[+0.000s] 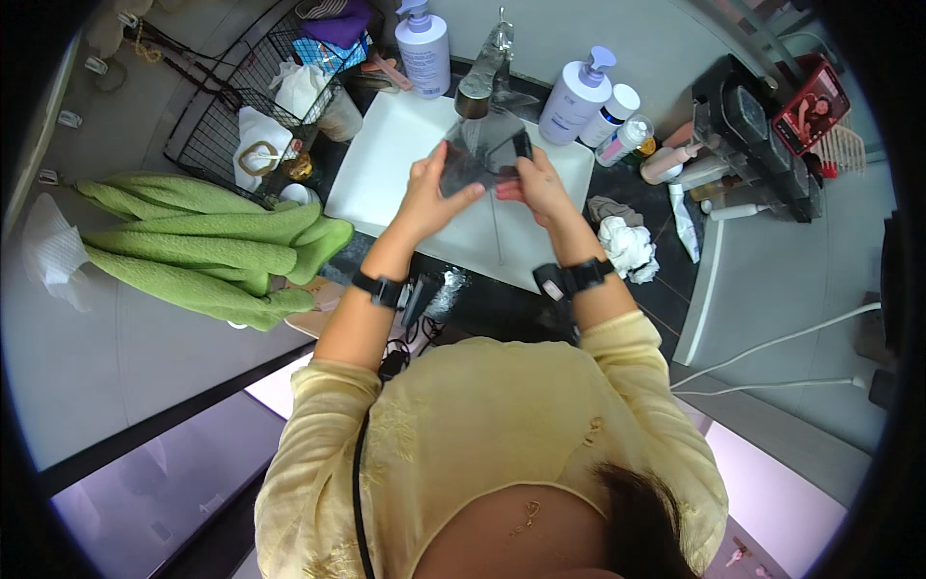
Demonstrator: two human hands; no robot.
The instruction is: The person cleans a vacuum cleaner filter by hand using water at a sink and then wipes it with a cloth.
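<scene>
A grey see-through plastic container (470, 163) is held over a white washbasin (365, 170), right below the spout of a chrome tap (499, 43). My left hand (428, 192) grips its left side, with the thumb along the near edge. My right hand (539, 181) holds its right side, by a black part (522, 146) that may be a handle or edge. Water seems to run from the tap into the container, and a thin stream (498, 231) falls from it towards the basin. The container's exact shape is blurred.
Pump bottles (425, 58) (575, 101) flank the tap. Left are a black wire basket (206, 141) and a green towel (210, 246). Crumpled white tissue (628, 246), a tube (684, 221) and a black organizer (752, 123) with a phone (812, 105) are right.
</scene>
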